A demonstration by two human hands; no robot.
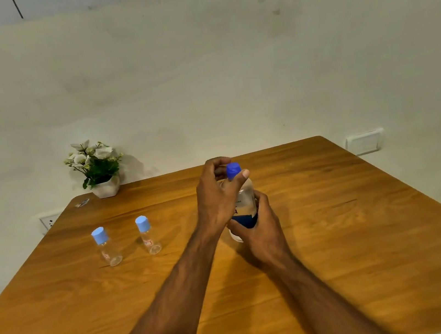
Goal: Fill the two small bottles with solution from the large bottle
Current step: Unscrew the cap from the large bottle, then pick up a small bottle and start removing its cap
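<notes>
Near the flower pot (pixel 105 186), on the wooden table (pixel 339 234): three bottles.
Large bottle (pixel 245 200): right of the pot, upright; clear, dark blue label, blue cap (pixel 233 170) on.
Right hand (pixel 261 229): wrapped round its lower body.
Left hand (pixel 217 193): fingers curled about the cap.
Small bottles (pixel 106 247) (pixel 148 237): nearer the pot, capped, apparently empty.
Handling: likely light, smooth, slippery when wet; grasp at label.

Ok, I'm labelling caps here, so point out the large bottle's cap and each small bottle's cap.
large bottle's cap (pixel 233 170), head view, side of cap.
left small bottle's cap (pixel 99 235), head view, cap side.
right small bottle's cap (pixel 142 223), head view, cap side.
</notes>
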